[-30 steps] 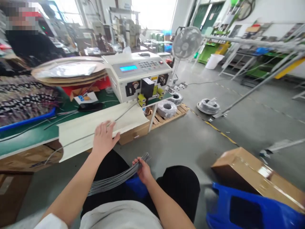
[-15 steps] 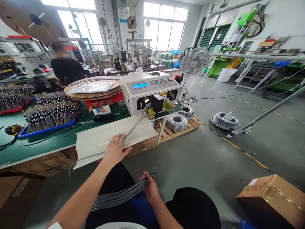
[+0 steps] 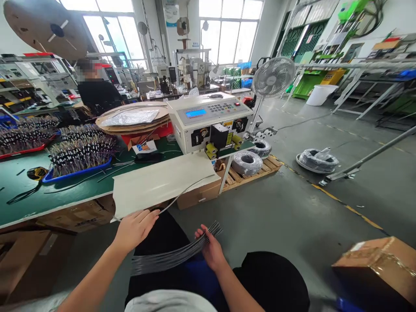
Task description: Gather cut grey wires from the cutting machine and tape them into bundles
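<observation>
Evidently, the left hand pinches a single thin, round grey cable, which bows from the fingers up onto the smooth, curved cream sheet in front of the boxy off-white machine. The right hand closes around a loose bundle of slim grey cables near one end, above the black trousers. One cable looks light, springy and hardly fragile, easily pinched mid-length; the bundle probably weighs more, sags, and may slip strand on strand, so a full grip near its end suits it.
</observation>
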### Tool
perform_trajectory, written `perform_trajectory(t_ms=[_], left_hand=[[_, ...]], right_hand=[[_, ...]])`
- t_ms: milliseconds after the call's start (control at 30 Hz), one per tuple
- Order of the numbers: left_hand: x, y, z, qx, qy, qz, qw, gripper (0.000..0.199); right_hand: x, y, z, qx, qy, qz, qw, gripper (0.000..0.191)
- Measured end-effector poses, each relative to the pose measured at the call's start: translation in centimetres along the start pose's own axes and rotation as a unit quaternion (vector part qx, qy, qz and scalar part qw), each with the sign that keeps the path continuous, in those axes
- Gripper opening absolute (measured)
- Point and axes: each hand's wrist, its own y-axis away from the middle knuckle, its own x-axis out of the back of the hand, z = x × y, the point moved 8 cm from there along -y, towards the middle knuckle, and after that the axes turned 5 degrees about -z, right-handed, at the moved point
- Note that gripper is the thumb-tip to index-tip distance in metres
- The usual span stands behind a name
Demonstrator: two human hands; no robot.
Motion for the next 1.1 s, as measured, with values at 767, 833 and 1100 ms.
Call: perform_trajectory(t_ms=[767, 833, 1100], left_hand=[[-6.8, 11.0, 7.0, 0.078, 0.13, -0.258, 0.954, 0.032], [-6.8, 11.2, 6.8, 0.086, 0.115, -0.248, 0.958, 0.032], [-7.1, 10.9, 5.1, 0.13, 0.094, -0.221, 0.962, 0.033]], right_hand=[[0.5, -0.2, 0.6, 0.016, -0.005, 0.033, 0.999, 0.021], [0.6, -0.1, 0.7, 0.017, -0.007, 0.037, 0.999, 0.019], [0.5, -0.5, 0.9, 0.004, -0.017, 0.048, 0.999, 0.016]])
